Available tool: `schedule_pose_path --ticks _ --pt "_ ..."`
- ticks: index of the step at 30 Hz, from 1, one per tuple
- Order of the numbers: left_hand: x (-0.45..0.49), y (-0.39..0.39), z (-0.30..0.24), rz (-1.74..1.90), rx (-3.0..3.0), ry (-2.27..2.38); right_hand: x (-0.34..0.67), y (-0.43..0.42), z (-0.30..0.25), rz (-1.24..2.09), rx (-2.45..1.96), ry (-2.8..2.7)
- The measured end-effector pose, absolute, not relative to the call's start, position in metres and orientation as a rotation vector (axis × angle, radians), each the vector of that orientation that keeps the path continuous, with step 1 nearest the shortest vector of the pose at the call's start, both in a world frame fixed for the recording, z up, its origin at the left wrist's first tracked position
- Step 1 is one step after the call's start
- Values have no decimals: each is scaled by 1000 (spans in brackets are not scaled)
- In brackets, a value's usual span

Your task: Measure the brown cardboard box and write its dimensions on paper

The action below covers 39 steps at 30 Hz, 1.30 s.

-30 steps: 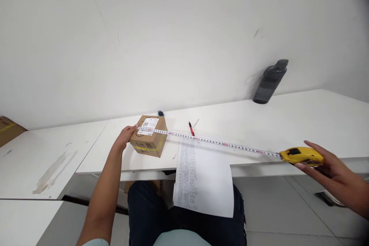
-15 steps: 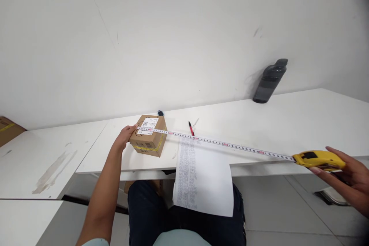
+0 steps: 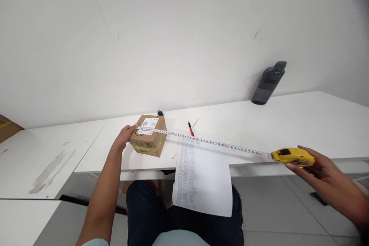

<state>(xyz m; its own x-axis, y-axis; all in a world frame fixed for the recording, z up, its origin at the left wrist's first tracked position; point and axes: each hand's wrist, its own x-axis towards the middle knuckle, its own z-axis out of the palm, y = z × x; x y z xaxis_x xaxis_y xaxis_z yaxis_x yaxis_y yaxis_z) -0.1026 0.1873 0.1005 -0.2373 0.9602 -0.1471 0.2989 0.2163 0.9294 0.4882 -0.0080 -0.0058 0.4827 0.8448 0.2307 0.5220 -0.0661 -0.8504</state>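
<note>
Item: cardboard box [image 3: 148, 135], on white desk [image 3: 288, 123], touching left hand [image 3: 125, 135], which pinches the end of the tape blade [image 3: 213, 143] at the box's top edge. Yellow tape measure case [image 3: 292, 156]: gripped in right hand [image 3: 319, 171]. The blade runs taut between both hands, over a printed sheet [image 3: 201, 177].

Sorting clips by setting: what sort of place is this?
Probably an office or parcel workroom: white desks against a bare wall, a labelled cardboard box under a tape measure, a printed sheet.
</note>
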Motion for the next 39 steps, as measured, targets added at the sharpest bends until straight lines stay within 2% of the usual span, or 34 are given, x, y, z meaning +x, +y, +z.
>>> schedule_pose_path --ticks 3,18,30,39 --pt "-103 188 100 1051 1194 1692 456 4 4 579 -1719 -1221" --pt "-107 186 89 1119 1176 1653 232 110 58 798 -1198 -1597" --pt "-108 186 79 1165 1121 1628 123 154 74 591 -1205 -1842" --pt "-110 187 70 1177 1018 1524 88 164 103 230 -1513 -2101"
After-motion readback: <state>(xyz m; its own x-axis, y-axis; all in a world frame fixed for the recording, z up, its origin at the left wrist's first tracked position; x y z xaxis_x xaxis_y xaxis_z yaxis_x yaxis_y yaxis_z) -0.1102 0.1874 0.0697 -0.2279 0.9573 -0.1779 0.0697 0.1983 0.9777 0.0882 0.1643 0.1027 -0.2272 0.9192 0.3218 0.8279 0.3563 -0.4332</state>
